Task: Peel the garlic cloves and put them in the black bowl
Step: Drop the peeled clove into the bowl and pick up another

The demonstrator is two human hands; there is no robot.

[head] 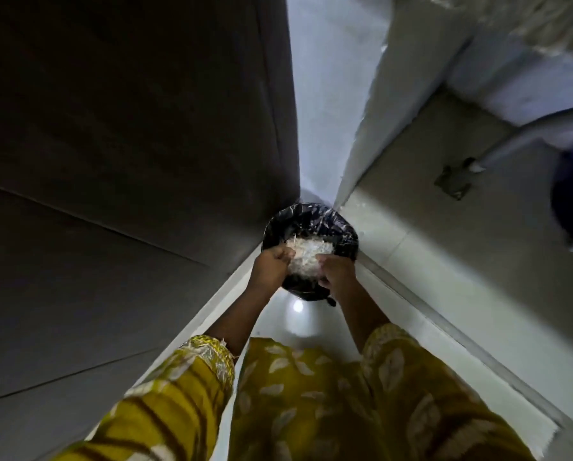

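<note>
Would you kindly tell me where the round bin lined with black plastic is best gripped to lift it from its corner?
The black-lined bin is probably best taken by its near rim, from above on the person's side: a dark panel and pale wall crowd its far edges; the near side faces floor.

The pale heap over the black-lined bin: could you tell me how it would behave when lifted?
The pale heap looks thin and shredded, so probably very light and floppy. Loose wisps suggest bits would scatter into the black-lined bin. The left hand and right hand grip opposite sides, likely against sagging.
</note>
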